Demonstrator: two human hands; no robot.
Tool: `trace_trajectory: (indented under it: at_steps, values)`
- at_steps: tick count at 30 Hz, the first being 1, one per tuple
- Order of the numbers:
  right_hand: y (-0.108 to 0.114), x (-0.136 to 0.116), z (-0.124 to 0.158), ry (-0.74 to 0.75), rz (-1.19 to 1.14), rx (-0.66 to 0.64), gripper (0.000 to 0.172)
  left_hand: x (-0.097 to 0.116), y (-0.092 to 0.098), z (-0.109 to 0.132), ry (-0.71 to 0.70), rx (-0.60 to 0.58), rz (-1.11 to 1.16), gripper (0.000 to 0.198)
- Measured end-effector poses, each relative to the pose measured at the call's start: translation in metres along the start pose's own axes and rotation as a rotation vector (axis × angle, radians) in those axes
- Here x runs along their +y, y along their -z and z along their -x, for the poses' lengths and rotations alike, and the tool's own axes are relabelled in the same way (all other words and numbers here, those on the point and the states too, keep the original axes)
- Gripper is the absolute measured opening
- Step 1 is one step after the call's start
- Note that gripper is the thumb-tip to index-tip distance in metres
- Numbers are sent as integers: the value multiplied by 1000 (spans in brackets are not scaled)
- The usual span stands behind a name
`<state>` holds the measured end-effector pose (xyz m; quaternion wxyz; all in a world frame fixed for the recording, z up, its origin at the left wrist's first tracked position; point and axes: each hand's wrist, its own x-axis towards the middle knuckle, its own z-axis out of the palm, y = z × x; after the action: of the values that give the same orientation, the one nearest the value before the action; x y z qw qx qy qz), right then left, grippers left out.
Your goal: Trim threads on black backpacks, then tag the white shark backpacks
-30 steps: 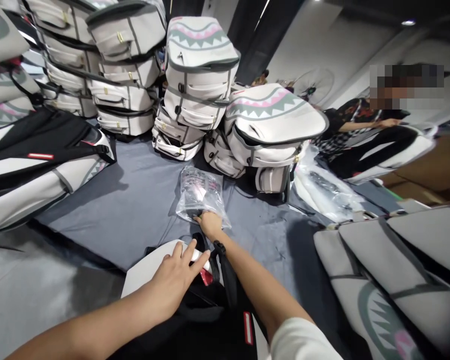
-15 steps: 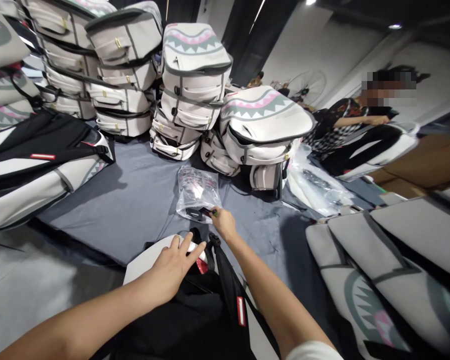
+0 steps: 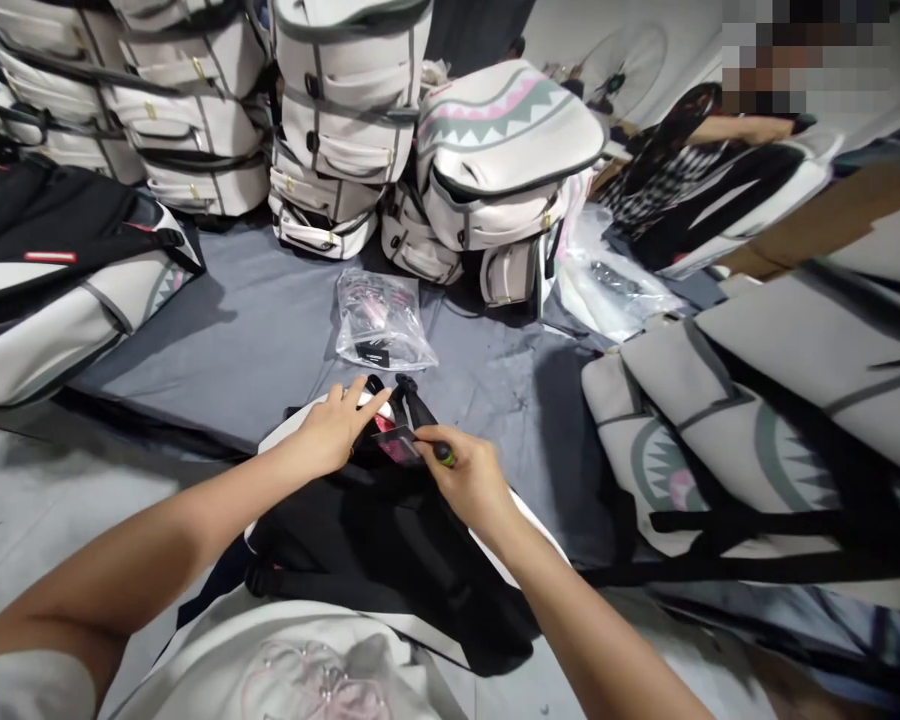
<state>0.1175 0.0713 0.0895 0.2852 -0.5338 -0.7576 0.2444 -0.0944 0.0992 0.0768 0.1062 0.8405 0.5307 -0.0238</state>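
Well, blk bag (image 3: 345, 520) at gry cloth (image 3: 262, 325) edge; fan (image 3: 616, 82) bkgd.

a plastic bag (image 3: 382, 315) lies on the table (image 3: 262, 310) between the near backpack (image 3: 397, 530) and the backpack stacks (image 3: 345, 135) behind, another backpack (image 3: 82, 290) left, more bags (image 3: 709, 420) right.

My left arm (image 3: 184, 535) reaches in from the lower left; the left hand (image 3: 330, 432) lies palm down, fingers extended and parted. My right arm (image 3: 600, 625) slants up from the bottom edge, and I have the right hand (image 3: 469, 475) pinched between thumb and forefinger, the remaining fingers seemingly curled beneath, partly hidden from me.
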Motion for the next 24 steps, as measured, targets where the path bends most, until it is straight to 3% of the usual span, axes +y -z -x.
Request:
trace_trajectory:
  at_steps: [2,5,9,11,13,15,18,24]
  values:
    - [-8,-3,2,31,154,-93,26,0,0,0,-5,15,12,107]
    - [-12,-10,-5,69,396,-358,36,-6,-1,2,-27,35,96,108]
    - [-16,-21,-18,124,644,-578,35,-21,-14,24,-21,151,383,99]
    - [-21,-26,-21,153,678,-634,36,-28,-30,43,-1,212,522,99]
    - [-27,-30,-22,164,689,-678,36,-33,-50,62,37,229,576,111]
    - [-34,-33,-24,157,698,-710,37,-33,-71,74,86,265,558,117]
    - [-43,-36,-26,155,700,-756,37,-29,-96,79,137,373,504,111]
    - [-42,-48,-19,149,757,-776,35,-28,-110,78,71,503,441,106]
